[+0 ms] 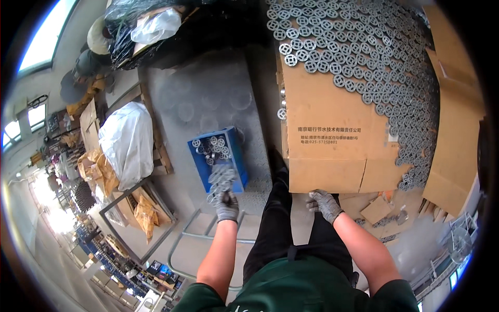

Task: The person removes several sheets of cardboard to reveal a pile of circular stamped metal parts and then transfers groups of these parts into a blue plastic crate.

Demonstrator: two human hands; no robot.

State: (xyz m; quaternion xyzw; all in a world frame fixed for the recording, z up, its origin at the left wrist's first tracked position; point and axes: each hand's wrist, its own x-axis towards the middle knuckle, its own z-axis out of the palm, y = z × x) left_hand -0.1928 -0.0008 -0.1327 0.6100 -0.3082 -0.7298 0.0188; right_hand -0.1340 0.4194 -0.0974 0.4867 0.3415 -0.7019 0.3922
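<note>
Left of centre, a blurred cluster of grey rings (221, 179) extends up-frame from your left hand (227, 207), its long axis near vertical, overlapping the lower end of the blue box (237, 156). That nearer hand looks closed on it, forearm upright. Your right hand (323, 204), half-curled, grip unclear, is by the cardboard's (332, 174) bottom edge.

free: bare cardboard (332, 104) | blocked: grey discs (384, 67), far and right | obstacle: blue bin (237, 161)

Discs (214, 140) in a bin (239, 162), bin on the left surface (176, 93), more discs (347, 70) on cardboard (332, 109) at right
</note>
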